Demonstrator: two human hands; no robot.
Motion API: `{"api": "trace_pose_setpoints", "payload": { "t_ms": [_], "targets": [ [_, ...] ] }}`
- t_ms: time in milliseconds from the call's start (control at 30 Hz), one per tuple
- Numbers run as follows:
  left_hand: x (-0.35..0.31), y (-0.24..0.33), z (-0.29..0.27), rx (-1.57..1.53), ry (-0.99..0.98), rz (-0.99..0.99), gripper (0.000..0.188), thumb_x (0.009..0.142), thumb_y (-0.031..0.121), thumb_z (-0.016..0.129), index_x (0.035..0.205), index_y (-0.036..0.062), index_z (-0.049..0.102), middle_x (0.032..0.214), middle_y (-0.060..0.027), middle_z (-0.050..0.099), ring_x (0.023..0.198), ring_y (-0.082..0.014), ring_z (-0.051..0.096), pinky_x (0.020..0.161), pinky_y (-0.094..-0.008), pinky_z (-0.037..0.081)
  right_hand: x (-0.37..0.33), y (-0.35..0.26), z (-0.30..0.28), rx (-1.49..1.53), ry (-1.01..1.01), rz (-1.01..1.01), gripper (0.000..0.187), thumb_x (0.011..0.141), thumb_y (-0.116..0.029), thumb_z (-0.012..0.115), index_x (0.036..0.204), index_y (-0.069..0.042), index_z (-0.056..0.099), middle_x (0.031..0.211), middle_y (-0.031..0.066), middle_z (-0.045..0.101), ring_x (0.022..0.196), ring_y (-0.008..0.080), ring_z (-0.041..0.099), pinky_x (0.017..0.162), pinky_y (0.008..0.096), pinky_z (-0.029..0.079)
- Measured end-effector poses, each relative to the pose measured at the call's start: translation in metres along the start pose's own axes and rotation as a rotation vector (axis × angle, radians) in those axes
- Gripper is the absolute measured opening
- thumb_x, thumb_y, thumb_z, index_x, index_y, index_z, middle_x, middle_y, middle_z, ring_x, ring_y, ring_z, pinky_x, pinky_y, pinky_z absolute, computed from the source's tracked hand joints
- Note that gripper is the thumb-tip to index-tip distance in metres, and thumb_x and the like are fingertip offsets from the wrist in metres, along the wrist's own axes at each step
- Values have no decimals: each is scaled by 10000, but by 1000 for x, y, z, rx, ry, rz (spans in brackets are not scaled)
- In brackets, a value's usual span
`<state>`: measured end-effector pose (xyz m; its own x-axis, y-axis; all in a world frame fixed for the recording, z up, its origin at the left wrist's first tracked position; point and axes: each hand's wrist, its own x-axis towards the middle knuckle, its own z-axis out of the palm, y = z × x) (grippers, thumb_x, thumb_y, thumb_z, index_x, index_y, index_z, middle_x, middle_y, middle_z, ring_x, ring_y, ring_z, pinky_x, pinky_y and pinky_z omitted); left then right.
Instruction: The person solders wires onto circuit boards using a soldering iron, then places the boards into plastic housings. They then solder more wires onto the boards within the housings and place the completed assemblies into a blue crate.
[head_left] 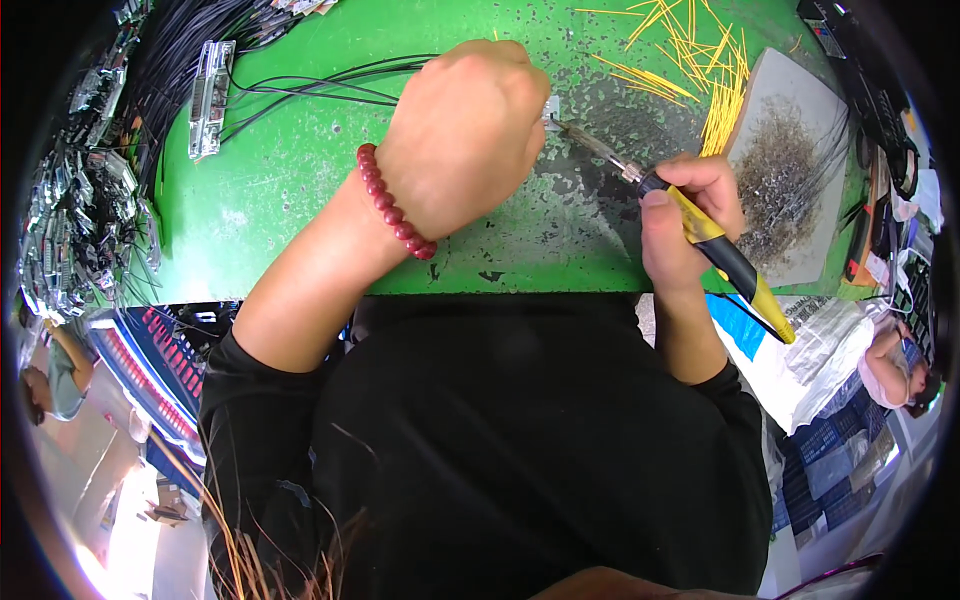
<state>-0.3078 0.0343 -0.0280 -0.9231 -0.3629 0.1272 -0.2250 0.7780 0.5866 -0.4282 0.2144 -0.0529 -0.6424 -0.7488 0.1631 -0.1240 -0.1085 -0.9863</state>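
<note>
My left hand point(465, 130), with a dark red bead bracelet point(385, 205) at its wrist, is closed with its back up over the green table. Several thin black wires point(345, 80) run from a long clear housing point(211, 100) and disappear into this hand. Past its fingertips a small whitish piece point(552, 108) shows; the fingers themselves are mostly hidden. A yellow-and-black soldering iron point(708, 235) is gripped in my right hand point(690, 215), thumb and fingers wrapped round its handle. Its metal tip points left and reaches the whitish piece; whether they touch, I cannot tell.
Yellow thin sleeves point(705, 60) lie scattered at the far right. Beside them is a grey board point(828, 200) covered with dark debris. Clear housings point(75, 220) are heaped at the left edge near a bundle of black cables point(190, 60). Other people sit at both sides.
</note>
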Motion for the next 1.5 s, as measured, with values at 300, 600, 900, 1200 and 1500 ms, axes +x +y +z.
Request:
{"api": "trace_pose_setpoints", "payload": {
  "t_ms": [300, 600, 900, 1200, 1500],
  "targets": [
    [0, 0, 0, 10, 0, 1, 79, 694, 6, 584, 643, -20, 530, 708, -150, 553, 695, -351, 554, 627, -427, 461, -1, 4, 1, 12, 37, -63, 209, 748, -43, 676, 896, -19, 531, 765, 8, 514, 616, 40, 408, 548, 201, 322],
    [0, 2, 0, 25, -6, -17, 72, 696, 10, 577, 648, -21, 535, 716, -153, 557, 703, -354, 558, 632, -431, 466, 2, 0, 0, -23, -44, -38, 205, 731, -24, 682, 877, -17, 539, 774, 13, 515, 620, 46, 413, 539, 207, 320],
    [0, 1, 1, 32, -15, -9, 70, 697, 16, 576, 653, -21, 537, 727, -155, 557, 712, -355, 558, 640, -433, 467, 1, 7, -1, 45, 17, -59, 212, 734, -35, 678, 880, -13, 526, 766, 28, 514, 621, 55, 406, 543, 209, 311],
    [-1, 1, 0, 43, -13, -6, 86, 699, 24, 575, 645, -20, 524, 722, -154, 552, 714, -353, 553, 644, -437, 463, 0, 11, -6, 66, 43, -115, 237, 759, -122, 693, 873, -11, 518, 766, 38, 509, 644, 74, 410, 568, 220, 318],
    [-2, -2, 0, 6, -21, 7, 71, 700, 12, 589, 663, -22, 538, 709, -146, 554, 703, -338, 558, 638, -409, 468, -1, 12, -7, 57, 43, -101, 250, 753, -126, 705, 889, -12, 529, 796, 36, 523, 659, 69, 425, 587, 209, 330]
  ]
}}
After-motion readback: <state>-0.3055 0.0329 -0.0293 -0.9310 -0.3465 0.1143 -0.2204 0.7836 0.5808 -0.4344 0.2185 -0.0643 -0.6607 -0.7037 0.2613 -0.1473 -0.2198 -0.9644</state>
